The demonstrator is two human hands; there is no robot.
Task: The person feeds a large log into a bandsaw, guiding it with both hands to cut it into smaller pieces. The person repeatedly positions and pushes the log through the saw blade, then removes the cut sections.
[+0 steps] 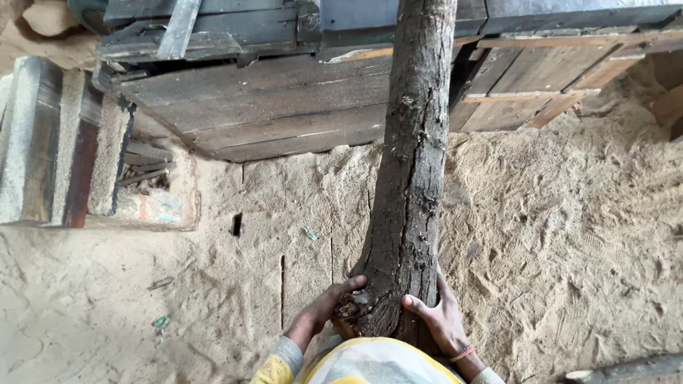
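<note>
**A:** Item one, the log (411, 178). Where does it sit?

**B:** Long, dark, rough-barked trunk, running from my chest up toward the plank platform (284, 107) at the top of view. Its far end passes over the platform's edge; I cannot tell whether it rests there. The near, thicker butt end is at my body, above the sawdust floor (569, 235).

**A:** Item two, hands?

**B:** My left hand (324, 307) is curled around the left flank of the butt, fingers wrapped onto the bark. My right hand (440, 320) is spread flat against the right flank, fingers pointing up, an orange band at the wrist. Both are closed onto the log, one each side, so I judge the grip steadies a heavy round piece against rolling.

**A:** Item three, surroundings?

**B:** Grey stone blocks (43, 142) stand left, beside a gap holding scrap. Lighter wooden frames (541, 85) lie upper right. Another pale-ended log (626, 370) lies at lower right, well apart.
</note>
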